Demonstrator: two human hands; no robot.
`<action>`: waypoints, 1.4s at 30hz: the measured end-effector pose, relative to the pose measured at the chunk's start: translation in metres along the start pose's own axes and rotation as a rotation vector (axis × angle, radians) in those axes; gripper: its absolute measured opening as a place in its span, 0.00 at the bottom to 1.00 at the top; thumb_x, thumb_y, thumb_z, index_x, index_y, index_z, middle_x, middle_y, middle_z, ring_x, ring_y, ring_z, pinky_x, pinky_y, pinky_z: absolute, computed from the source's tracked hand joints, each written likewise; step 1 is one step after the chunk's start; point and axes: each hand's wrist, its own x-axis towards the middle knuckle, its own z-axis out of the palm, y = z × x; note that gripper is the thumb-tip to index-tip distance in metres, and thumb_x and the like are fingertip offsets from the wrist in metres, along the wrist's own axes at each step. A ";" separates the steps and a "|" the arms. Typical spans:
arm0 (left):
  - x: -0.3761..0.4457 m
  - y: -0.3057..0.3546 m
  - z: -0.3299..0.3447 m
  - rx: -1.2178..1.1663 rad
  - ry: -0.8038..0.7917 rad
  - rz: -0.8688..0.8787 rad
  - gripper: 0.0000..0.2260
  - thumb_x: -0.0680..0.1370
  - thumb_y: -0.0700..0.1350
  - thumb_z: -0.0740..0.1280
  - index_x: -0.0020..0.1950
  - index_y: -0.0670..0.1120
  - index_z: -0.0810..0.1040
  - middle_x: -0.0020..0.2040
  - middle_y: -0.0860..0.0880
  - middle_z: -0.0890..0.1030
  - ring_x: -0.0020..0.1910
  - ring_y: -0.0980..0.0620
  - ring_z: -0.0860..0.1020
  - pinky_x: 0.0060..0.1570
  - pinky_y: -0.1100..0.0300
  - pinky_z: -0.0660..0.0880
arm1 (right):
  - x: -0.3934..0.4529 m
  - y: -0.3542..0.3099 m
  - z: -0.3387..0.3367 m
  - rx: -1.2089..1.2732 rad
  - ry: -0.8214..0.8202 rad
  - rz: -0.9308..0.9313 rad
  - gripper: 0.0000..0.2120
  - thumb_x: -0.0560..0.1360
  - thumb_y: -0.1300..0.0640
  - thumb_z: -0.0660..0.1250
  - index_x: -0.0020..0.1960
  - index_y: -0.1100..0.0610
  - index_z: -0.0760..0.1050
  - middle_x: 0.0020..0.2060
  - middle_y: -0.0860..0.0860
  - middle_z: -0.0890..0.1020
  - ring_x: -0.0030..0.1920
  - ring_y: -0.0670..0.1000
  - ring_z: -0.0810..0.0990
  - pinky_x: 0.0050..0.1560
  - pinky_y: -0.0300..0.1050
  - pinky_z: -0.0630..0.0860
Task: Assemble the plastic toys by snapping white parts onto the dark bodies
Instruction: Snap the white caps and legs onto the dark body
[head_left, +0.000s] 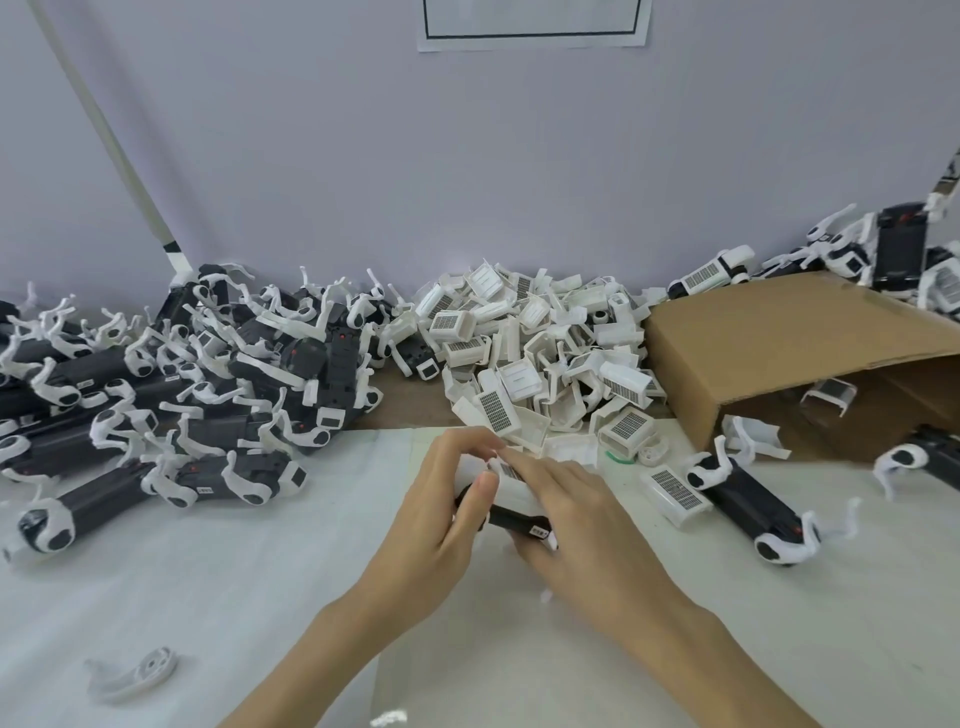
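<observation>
- Starting at the fingers: the left hand (441, 499) is curled around the near end of a dark oblong plastic toy body (511, 517), thumb laid across the top, so it's got a proper grip on it.
- The right hand (566, 499) lies over a white plastic cover with a gridded sticker (506, 475), fingers fairly flat on top and pressing it down onto the body; the thumb looks tucked underneath, so it seems to be clamping both parts together.
- The piece being worked on sits roughly mid-table, just in front of the heap of loose white grille parts (545, 353) at the far edge.
- Looks like the snap step is in progress, can't tell if the clips have seated since the hands hide the seam.
- What could go sideways, in my view: if the cover sits a bit crooked, pressing harder could bend or snap a clip, or it pops on one side only.
- Further out: a pile of dark bodies with white legs (171, 384) fills the far-left corner, a tipped brown cardboard box (779, 343) sits to the right, another dark body with white legs (748, 499) lies just right of the hands, and a lone white curved piece (137, 673) sits near the front-left edge.
</observation>
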 end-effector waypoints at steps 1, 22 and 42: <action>-0.001 0.000 0.001 0.014 -0.007 0.014 0.11 0.85 0.64 0.54 0.63 0.64 0.71 0.55 0.57 0.76 0.40 0.51 0.77 0.46 0.65 0.73 | -0.001 -0.001 0.002 0.011 0.004 0.003 0.33 0.77 0.56 0.71 0.79 0.47 0.64 0.65 0.43 0.76 0.64 0.49 0.72 0.68 0.44 0.69; 0.005 -0.010 -0.011 0.103 -0.105 0.146 0.14 0.80 0.50 0.73 0.63 0.60 0.75 0.62 0.55 0.72 0.67 0.51 0.74 0.63 0.67 0.70 | -0.003 0.001 -0.002 0.363 -0.069 0.097 0.30 0.79 0.50 0.71 0.78 0.44 0.63 0.72 0.40 0.74 0.70 0.38 0.69 0.68 0.39 0.69; 0.004 -0.002 -0.020 0.129 0.073 -0.031 0.14 0.79 0.62 0.69 0.63 0.61 0.75 0.58 0.62 0.81 0.62 0.57 0.74 0.62 0.57 0.68 | 0.003 0.011 -0.016 0.198 0.321 -0.110 0.20 0.78 0.41 0.71 0.65 0.49 0.79 0.59 0.38 0.79 0.64 0.35 0.72 0.70 0.44 0.61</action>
